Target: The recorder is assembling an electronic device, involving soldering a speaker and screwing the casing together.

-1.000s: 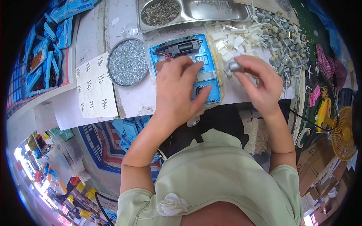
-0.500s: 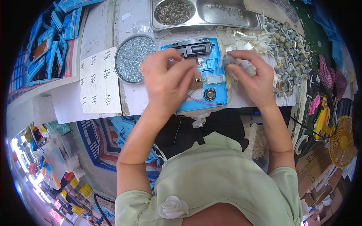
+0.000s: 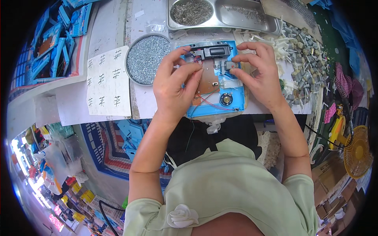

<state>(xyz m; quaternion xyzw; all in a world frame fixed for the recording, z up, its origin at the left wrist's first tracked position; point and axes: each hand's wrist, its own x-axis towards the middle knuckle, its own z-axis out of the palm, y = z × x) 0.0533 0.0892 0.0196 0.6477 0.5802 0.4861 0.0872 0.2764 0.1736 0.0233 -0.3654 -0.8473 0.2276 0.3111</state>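
A blue plastic housing (image 3: 204,111) lies face up at the table's front edge. In it are a brown circuit board (image 3: 208,82), a black part with a dark roller-like middle (image 3: 219,51), a round speaker (image 3: 226,99) and thin red wires (image 3: 210,103). At the housing's right side, my right hand (image 3: 260,74) grips a small grey motor (image 3: 229,67) between thumb and fingers, set down in the blue shell. My left hand (image 3: 173,88) is over the left side, thumb and forefinger pinched beside dark and red wires; what lies between the fingertips is hidden.
A round tray of small screws (image 3: 147,59) stands left of the housing, beside a handwritten sheet (image 3: 108,84). Behind is a metal tray (image 3: 220,26) of small metal parts. Motors (image 3: 303,55) and white plastic pieces (image 3: 271,49) are heaped at right. Blue housings (image 3: 59,47) fill a bin far left.
My right hand has moved left with the motor, from beside the housing's edge into it. My left hand remains over the left side; the whole view has shifted slightly.
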